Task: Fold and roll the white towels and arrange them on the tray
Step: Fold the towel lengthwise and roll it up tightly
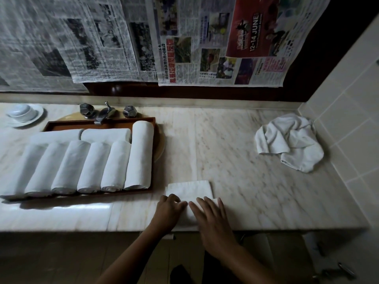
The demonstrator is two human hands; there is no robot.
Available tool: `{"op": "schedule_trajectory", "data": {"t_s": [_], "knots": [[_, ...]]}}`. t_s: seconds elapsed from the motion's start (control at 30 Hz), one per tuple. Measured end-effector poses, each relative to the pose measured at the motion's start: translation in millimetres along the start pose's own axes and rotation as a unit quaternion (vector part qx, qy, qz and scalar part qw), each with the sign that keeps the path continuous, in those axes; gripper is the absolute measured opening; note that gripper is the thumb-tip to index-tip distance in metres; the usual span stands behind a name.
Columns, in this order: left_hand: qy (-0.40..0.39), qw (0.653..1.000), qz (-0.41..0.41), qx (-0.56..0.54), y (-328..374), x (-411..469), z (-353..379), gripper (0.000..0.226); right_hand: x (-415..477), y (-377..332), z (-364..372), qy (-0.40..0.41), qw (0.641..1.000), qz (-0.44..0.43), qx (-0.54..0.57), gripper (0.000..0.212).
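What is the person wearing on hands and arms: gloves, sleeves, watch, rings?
The left hand and right hand are bare, without gloves; no ring shows, though the picture is slightly blurred. The left forearm and right forearm are bare to the frame's bottom edge: no sleeve, watch or bracelet in view.

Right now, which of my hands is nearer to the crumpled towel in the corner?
Right. The right hand rests on the folded towel on the side toward the crumpled towel; the left hand sits beside it, farther away, nearer the tray.
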State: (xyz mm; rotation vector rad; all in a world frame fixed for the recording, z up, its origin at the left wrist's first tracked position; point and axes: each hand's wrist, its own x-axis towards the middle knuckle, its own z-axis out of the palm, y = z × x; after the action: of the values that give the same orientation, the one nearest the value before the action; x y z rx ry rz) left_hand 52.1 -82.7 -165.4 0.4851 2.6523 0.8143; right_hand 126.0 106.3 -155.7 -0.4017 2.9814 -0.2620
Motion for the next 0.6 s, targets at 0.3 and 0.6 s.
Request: {"op": "schedule_trajectory", "data": {"t_s": [0.3,0.6], "knots": [[0.078,0.953,-0.211,-0.205,-5.9,-10.0,2.3,0.04,25.8,15.2,-10.6,-0.035,0.999,-0.017,-0.017,0.08],[0.073,0.94,-0.283,-0.177,-17.7,18.2,-22.2,0.029,27.7,15.1,-20.1,-0.067,0.997,-0.024,-0.001,0.078]]}}
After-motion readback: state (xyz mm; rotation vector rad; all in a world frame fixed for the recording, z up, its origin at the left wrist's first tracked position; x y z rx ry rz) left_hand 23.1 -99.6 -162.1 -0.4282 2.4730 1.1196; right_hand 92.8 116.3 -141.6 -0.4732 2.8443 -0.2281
